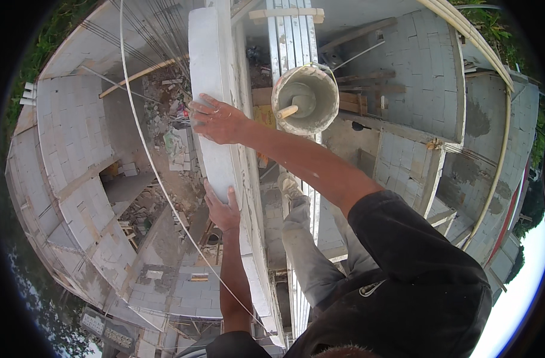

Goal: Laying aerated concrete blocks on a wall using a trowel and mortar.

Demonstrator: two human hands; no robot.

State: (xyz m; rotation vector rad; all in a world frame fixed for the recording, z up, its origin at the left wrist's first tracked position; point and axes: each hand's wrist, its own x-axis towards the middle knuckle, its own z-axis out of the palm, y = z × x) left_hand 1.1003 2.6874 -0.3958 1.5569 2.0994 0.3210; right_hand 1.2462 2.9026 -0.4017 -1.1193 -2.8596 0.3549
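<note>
**Right hand [222, 121] and left hand [223, 212] resting open on white block [211, 59]**

We are logging a long white block sitting along the top of a wall [257, 262], left of the person's body. The right hand is lying farther up, fingers spreading over the block's left edge; the left hand is lying nearer the body, thumb standing apart from the fingers. We are calling each grip open: neither is closing round anything. Some fingertips are dipping over the far side, and we are not able to tell how hard they are pressing. We are reading the spacing as steadying: one contact farther, one nearer, probably keeping the block from tipping or sliding on its narrow seat.

A mortar-smeared bucket [326, 98] is seemingly standing on pale metal-looking planks [291, 42] just right of the wall. We are judging that spot handy: right arm's reach, not crowding the wall top. A wooden handle [287, 111] is poking over the bucket's rim toward the wall, likely being left that way for easy grabbing; its other end we are not making out.

One shoe [290, 186] is resting on the planks too, so the person is apparently leaning left from there, getting both hands over the block. A pale cord [133, 107] is hanging across the left side.
</note>
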